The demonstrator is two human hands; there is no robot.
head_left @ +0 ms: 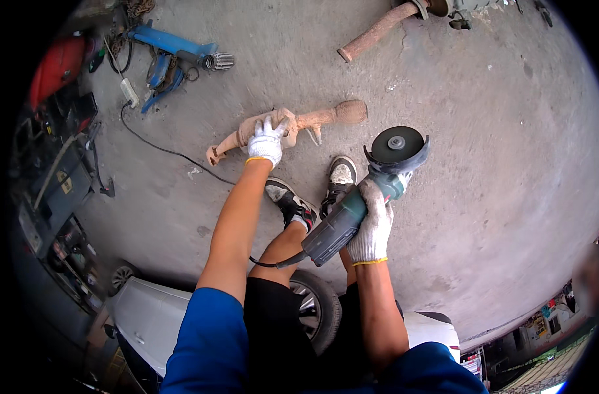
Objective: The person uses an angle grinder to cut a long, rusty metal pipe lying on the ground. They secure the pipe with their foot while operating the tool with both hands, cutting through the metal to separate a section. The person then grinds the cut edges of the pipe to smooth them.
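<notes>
My right hand (373, 226), in a white knit glove, is wrapped round the body of a green and black angle grinder (342, 226). The grinder's dark disc (396, 144) and curved guard point away from me, to the right of the rusty part and apart from it. On the concrete ahead of my feet lies a rusty exhaust pipe section (318, 118) with a thicker middle and a bent left end. My gloved left hand (266, 140) grips its middle from above, fingers somewhat spread over it. The undersides of those fingers are hidden.
The grinder's cord (174, 152) runs left across the floor to a white socket strip (129, 92). A blue tool (171, 43) lies at the far left. Another rusty pipe (381, 29) lies at the far right. Behind my legs are a tyre (325, 308) and a white car (148, 315).
</notes>
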